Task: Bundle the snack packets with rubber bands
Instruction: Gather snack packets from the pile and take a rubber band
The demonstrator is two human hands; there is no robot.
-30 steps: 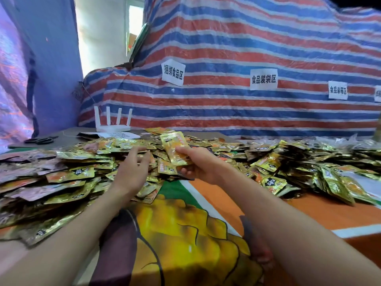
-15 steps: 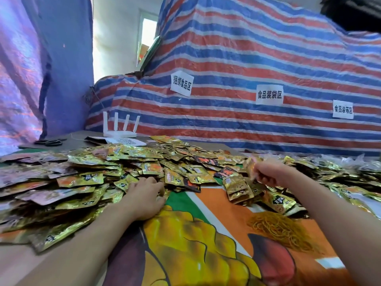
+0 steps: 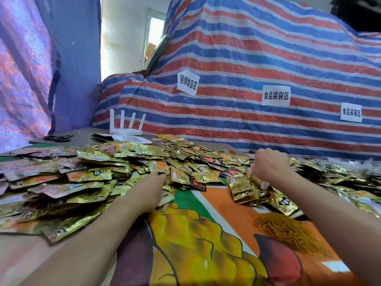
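Observation:
A wide heap of gold and orange snack packets (image 3: 97, 174) covers the far half of the printed tablecloth (image 3: 206, 234). My left hand (image 3: 144, 193) rests palm down on the heap's near edge, with its fingertips touching the packets. Further right, my right hand (image 3: 269, 165) is curled into a fist and grips a few packets (image 3: 258, 180) that hang below it, over a small stack of gold packets (image 3: 241, 187). A loose pile of yellow rubber bands (image 3: 288, 232) lies on the cloth under my right forearm.
A white router (image 3: 125, 126) with several antennas, black scissors (image 3: 57, 138) and a printed sheet (image 3: 132, 139) sit at the table's back left. A striped tarp (image 3: 257, 65) with paper labels rises behind. More packets (image 3: 340, 174) spread to the right.
My right hand carried its packets from the middle to the right, uncovering the rubber band pile. My left hand settled lower onto the heap's edge. The camera has shifted slightly.

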